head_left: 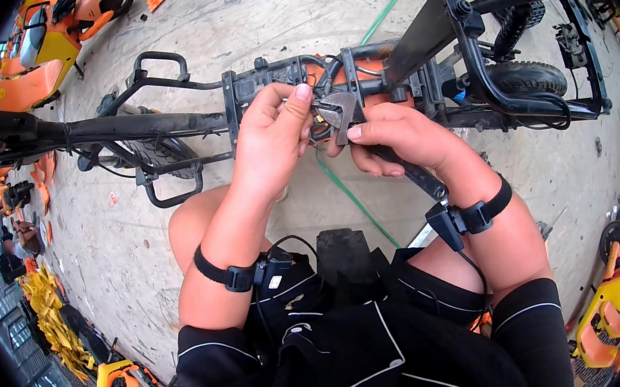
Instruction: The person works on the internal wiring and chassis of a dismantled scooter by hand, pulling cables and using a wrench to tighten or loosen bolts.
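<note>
An adjustable wrench [343, 108] with a grey steel head and a dark handle is gripped in my right hand [404, 137], its handle slanting down toward my right forearm. My left hand [273, 131] is closed beside the wrench's jaws, thumb and fingers pinched together. Whatever small metal piece lies between those fingers and the jaws is mostly hidden. Both hands hover over the middle of a black tubular vehicle frame [204, 121], where dark cables [329, 70] and an orange panel [371, 68] show behind them.
Knobby tyres [528, 80] sit within the frame's right end, and another wheel [158, 153] is at its left. A green line [360, 203] crosses the concrete floor [157, 36]. Orange and yellow vehicle parts [46, 55] stand at left and right. A person [11, 259] is far left.
</note>
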